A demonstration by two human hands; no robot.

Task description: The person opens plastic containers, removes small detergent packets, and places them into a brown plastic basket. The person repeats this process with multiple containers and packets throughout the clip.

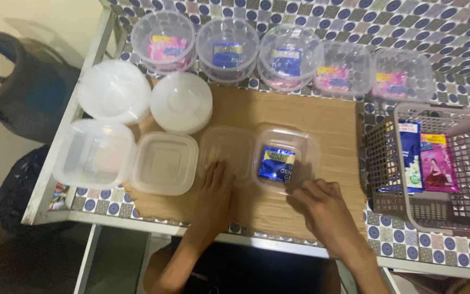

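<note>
Head view: near the worktop's front edge, the left hand (217, 188) lies flat, fingers spread, on a clear lid (228, 151); the right hand (322, 202), fingers curled, touches the square container (288, 158) holding a blue sachet (276, 164) (grasp unclear). Light, thin, flexible plastic, probably slippery; best gripped at the rim.

A square container (288, 159) holding a sachet (276, 163) sat on the table (322, 125), its lid (228, 149) just to its left, with the left hand (216, 190) on the lid's near edge and the right hand (322, 204) at the container's near corner. Five filled containers (289, 57) lined the back. A basket (436, 169) of sachets stood to the right, while spare lids (164, 162) lay to the left.
</note>
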